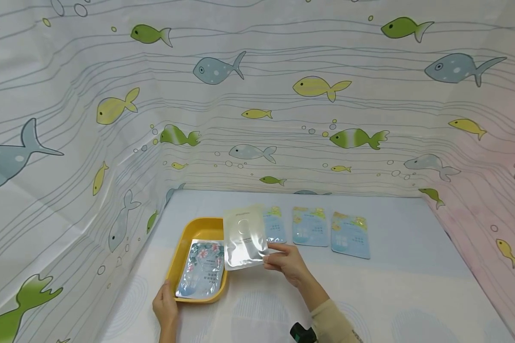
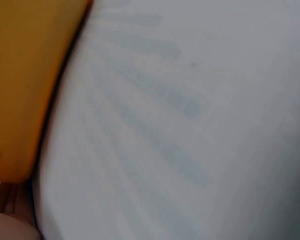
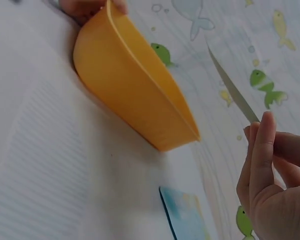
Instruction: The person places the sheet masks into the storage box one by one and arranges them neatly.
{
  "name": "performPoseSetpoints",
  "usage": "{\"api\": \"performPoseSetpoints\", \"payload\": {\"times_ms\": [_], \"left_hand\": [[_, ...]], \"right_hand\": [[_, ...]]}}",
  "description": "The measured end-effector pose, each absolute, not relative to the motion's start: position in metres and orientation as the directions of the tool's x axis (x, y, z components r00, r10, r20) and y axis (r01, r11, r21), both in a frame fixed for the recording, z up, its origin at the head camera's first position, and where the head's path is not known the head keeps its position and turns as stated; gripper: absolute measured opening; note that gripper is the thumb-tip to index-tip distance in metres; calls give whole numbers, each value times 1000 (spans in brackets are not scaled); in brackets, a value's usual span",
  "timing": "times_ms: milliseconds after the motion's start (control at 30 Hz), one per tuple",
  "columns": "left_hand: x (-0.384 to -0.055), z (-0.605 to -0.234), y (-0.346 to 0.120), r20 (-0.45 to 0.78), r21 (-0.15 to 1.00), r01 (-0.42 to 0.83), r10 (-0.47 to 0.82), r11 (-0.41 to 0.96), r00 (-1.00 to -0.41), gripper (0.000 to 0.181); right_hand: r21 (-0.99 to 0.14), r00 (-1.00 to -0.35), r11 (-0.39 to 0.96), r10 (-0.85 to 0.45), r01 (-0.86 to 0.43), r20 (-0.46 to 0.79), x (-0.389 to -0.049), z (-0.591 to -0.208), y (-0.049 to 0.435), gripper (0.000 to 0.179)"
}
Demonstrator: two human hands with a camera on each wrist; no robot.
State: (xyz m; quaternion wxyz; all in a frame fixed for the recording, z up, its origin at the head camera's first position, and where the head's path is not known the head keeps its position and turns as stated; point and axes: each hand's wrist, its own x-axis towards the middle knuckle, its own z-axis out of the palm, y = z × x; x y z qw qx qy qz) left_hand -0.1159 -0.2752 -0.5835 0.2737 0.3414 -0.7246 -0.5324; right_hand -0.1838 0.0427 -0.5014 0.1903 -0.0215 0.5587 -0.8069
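Note:
My right hand (image 1: pixel 289 264) pinches a pale gold and silver sheet mask packet (image 1: pixel 244 238) by its lower right edge, thumb against fingers. In the right wrist view the packet (image 3: pixel 235 90) shows almost edge-on, held up in the air. It overlaps the right side of a yellow plastic bin (image 1: pixel 202 220) in the head view. At the bin's near left corner, my left hand (image 1: pixel 166 307) grips the rim; fingers (image 3: pixel 87 6) also show there in the right wrist view. Inside the bin lies a floral mask packet (image 1: pixel 201 269), its right edge partly covered by the gold one.
Three light-blue mask packets lie in a row on the white table: one (image 1: pixel 275 226) partly behind the gold packet, one (image 1: pixel 310 226) in the middle, one (image 1: pixel 350 236) at right. A fish-patterned curtain (image 1: pixel 283 128) encloses the back and sides.

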Motion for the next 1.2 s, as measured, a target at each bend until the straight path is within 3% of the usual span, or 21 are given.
{"api": "performPoseSetpoints", "payload": {"times_ms": [1200], "left_hand": [[-114, -584, -275, 44, 963, -184, -789, 196, -612, 43]], "right_hand": [[-929, -920, -206, -313, 307, -234, -177, -514, -39, 44]]}}
